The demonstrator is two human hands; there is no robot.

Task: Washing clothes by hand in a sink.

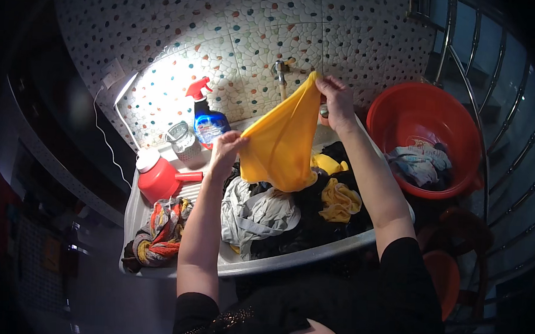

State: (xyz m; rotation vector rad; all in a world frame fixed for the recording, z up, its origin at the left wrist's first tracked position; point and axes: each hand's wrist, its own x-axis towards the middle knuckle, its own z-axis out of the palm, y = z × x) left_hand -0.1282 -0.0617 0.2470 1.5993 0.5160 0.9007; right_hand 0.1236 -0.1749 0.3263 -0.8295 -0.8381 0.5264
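Note:
A yellow cloth garment is stretched between my two hands above the laundry sink. My left hand pinches its left edge, and my right hand grips its upper right corner, held higher. Under it in the basin lie a light grey garment, dark clothes and a crumpled yellow cloth. Another yellow piece shows behind the hanging cloth. The metal tap on the wall is partly covered by the garment.
On the sink's left side are a red plastic scoop, a patterned knit cloth, a clear cup and a blue spray bottle. A lit lamp stands behind. Rightward, a red tub holds clothes beside a metal railing.

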